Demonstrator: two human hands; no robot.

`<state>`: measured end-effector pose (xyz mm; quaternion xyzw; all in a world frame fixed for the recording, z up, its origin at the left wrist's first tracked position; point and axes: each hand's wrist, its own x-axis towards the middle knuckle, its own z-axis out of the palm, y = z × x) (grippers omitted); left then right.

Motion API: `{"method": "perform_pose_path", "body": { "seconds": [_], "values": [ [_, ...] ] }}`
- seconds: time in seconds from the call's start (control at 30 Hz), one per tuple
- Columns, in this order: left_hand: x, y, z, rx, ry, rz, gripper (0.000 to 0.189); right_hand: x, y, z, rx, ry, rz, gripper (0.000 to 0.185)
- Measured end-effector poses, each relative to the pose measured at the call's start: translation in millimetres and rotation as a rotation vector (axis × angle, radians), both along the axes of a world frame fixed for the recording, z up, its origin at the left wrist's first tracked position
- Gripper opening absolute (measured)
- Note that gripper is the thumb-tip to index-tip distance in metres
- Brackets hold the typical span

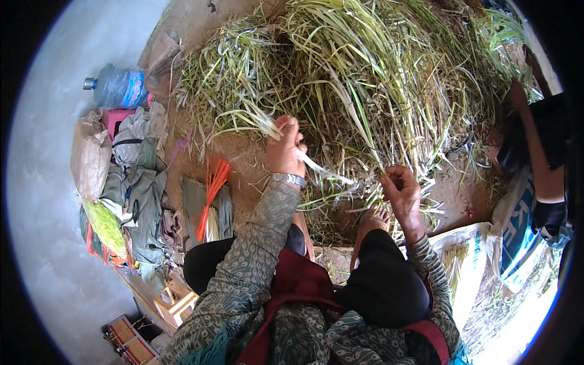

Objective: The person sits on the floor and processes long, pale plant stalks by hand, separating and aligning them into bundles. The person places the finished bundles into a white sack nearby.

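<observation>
Pale leafy stalks [263, 122] are gripped in my left hand [285, 148], with their leafy ends pointing up and left. A whitish strip [321, 169] trails from below that hand towards the lower right. My right hand [402, 189] pinches the lower end of a long green stalk [365, 127] between thumb and forefinger. The upper part of this stalk runs up into a large heap of long leafy stalks [388, 59] on the floor. Both hands are in front of my knees, apart from each other, at the heap's near edge.
Orange ties [212, 196] lie on dark cloth at my left. Beyond them are filled sacks [91, 155], a large water bottle [119, 86] and a plastic stool [175, 303]. Pale stems lie on a white sack [461, 260] at right. Another person's arm [540, 146] is at far right.
</observation>
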<state>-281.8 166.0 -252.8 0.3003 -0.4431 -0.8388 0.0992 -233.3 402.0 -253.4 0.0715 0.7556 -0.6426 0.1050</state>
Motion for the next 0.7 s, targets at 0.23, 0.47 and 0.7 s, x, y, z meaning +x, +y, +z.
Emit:
{"method": "perform_pose_path", "body": {
  "seconds": [0.23, 0.47, 0.7],
  "values": [
    [8, 49, 22, 0.002, -0.043, -0.276, 0.014, 8, -14, 3, -0.136, 0.040, 0.029, 0.016],
    [13, 61, 23, 0.054, -0.122, -0.323, 0.022, 12, -15, -8, -0.110, 0.162, 0.097, 0.020],
    [15, 56, 25, -0.059, -0.096, -0.341, 0.027, -6, -7, 20, -0.277, -0.205, 0.416, 0.066]
  ]
}}
